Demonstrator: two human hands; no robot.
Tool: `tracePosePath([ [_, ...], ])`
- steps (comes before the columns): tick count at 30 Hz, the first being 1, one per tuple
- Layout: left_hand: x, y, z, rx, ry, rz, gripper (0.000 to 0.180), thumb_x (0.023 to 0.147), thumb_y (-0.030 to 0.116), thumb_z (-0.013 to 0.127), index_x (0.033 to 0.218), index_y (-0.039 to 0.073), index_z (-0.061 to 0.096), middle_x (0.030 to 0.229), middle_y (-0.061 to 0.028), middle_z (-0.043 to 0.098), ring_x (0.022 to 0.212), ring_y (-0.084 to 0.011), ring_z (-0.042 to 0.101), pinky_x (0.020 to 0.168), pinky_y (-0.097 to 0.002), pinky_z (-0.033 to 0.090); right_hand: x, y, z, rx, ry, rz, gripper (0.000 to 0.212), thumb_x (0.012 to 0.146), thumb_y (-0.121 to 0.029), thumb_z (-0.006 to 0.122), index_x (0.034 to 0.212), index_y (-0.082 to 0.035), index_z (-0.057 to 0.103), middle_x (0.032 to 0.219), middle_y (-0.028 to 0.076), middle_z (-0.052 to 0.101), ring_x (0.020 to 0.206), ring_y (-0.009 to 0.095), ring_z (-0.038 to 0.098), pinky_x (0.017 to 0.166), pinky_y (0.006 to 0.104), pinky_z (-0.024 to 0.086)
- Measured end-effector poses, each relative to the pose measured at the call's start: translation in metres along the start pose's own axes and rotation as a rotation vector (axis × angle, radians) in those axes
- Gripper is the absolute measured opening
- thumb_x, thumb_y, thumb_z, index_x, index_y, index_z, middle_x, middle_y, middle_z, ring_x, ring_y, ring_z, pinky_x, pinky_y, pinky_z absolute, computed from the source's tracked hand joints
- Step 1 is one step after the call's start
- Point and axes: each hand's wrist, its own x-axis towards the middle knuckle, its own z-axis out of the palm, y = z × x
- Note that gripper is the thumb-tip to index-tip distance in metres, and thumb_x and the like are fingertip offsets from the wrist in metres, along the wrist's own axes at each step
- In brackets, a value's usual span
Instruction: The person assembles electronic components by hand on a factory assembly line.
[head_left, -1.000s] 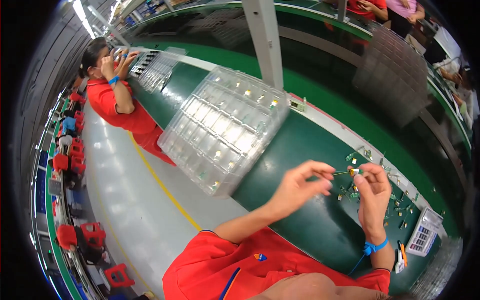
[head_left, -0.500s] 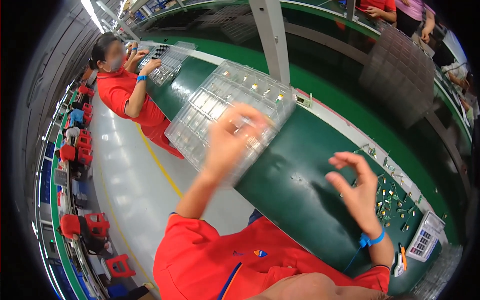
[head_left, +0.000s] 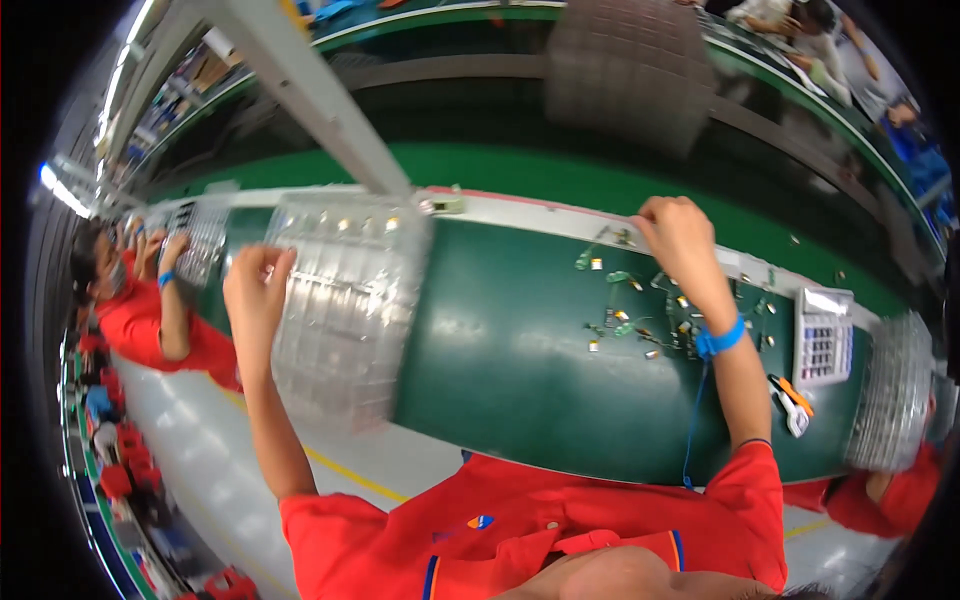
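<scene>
My left hand point(head_left: 258, 300) is raised over the left side of a clear plastic compartment tray point(head_left: 345, 330), its fingers bent in toward the thumb. Whatever may be between those fingertips cannot be made out. In the tray's far row sit several small parts with yellow-white ends. At the far edge of the green table, my right hand point(head_left: 680, 245) curls downward, its fingertips close together beside small green circuit boards point(head_left: 622, 237) with thin wires. Anything in that grip is too small to tell. A blue wrist strap point(head_left: 720, 340) with a cord circles my right wrist.
More loose little boards point(head_left: 640, 320) lie scattered on the green tabletop point(head_left: 490, 340). To the right are a calculator point(head_left: 826, 340), an orange-and-white hand tool point(head_left: 793, 405) and a stack of clear trays point(head_left: 890, 395). A slanted metal post point(head_left: 310, 110) rises behind. A co-worker point(head_left: 150, 310) works at the left.
The view has swung right and levelled. My left hand has moved from over the tray's middle to its left side; my right hand has reached to the table's far edge, its fingers closing.
</scene>
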Motion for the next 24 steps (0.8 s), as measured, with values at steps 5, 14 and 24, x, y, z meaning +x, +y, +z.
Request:
tracePosePath([
  [5, -0.072, 0.130, 0.011, -0.548, -0.203, 0.086, 0.003, 0.079, 0.002, 0.069, 0.079, -0.001, 0.066, 0.073, -0.0073, 0.062, 0.065, -0.0167, 0.057, 0.060, -0.0287, 0.045, -0.006, 0.006, 0.019, -0.042, -0.014, 0.031, 0.014, 0.078, -0.014, 0.068, 0.075, 0.000, 0.067, 0.075, 0.016, 0.065, 0.079, 0.033, 0.060, 0.071, 0.0431, 0.049],
  [14, -0.009, 0.217, 0.190, -0.554, -0.341, 0.206, 0.016, 0.075, 0.013, 0.068, 0.072, -0.002, 0.066, 0.077, -0.0196, 0.064, 0.075, -0.0364, 0.063, 0.067, -0.0440, 0.050, -0.009, -0.002, 0.027, 0.024, 0.012, -0.115, 0.011, 0.073, -0.010, 0.070, 0.076, -0.001, 0.065, 0.082, 0.013, 0.063, 0.086, 0.032, 0.057, 0.075, 0.0423, 0.047],
  [24, 0.003, 0.220, 0.213, -0.863, -0.596, -0.133, 0.027, 0.090, 0.021, 0.062, 0.085, -0.004, 0.070, 0.068, -0.0104, 0.066, 0.063, -0.0139, 0.062, 0.059, -0.0288, 0.052, -0.011, -0.020, 0.006, 0.229, 0.104, -0.157, 0.007, 0.078, -0.007, 0.063, 0.081, -0.001, 0.060, 0.069, 0.016, 0.062, 0.076, 0.035, 0.059, 0.069, 0.0441, 0.047],
])
